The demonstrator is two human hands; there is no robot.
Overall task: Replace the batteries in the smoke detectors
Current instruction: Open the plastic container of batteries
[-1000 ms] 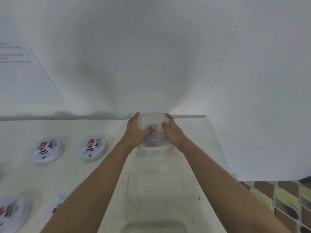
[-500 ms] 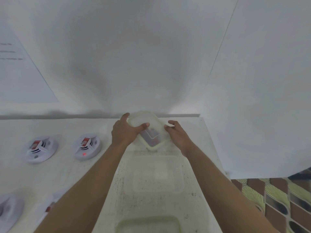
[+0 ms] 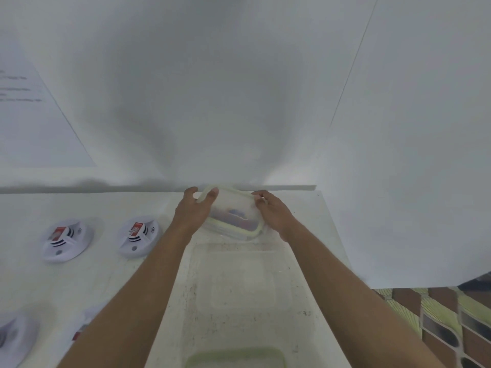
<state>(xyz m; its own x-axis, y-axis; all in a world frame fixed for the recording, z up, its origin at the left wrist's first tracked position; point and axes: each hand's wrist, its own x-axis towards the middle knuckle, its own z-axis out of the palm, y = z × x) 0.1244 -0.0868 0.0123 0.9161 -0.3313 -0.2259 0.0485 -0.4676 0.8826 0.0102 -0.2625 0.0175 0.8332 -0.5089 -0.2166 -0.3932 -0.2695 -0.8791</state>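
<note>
Plastic lid [image 3: 233, 208] tilts at frame centre, left hand [image 3: 192, 211] and right hand [image 3: 273, 215] gripping its ends; lifting evenly should steady the container [image 3: 228, 235].

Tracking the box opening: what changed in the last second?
The lid has tilted up off the container; the left hand now grips its left edge, the right hand shifted from the top to its right end. Container and smoke detectors stayed put.

**Around the work area**

I see a white table [image 3: 79, 288] against a white wall [image 3: 212, 102]. A printed sheet [image 3: 32, 123] is stuck up at left, its text too blurred to read. A clear plastic container [image 3: 239, 282] lies mid-table, and a green-rimmed one [image 3: 233, 358] sits at the near edge. Patterned floor tiles [image 3: 438, 320] show lower right.
</note>
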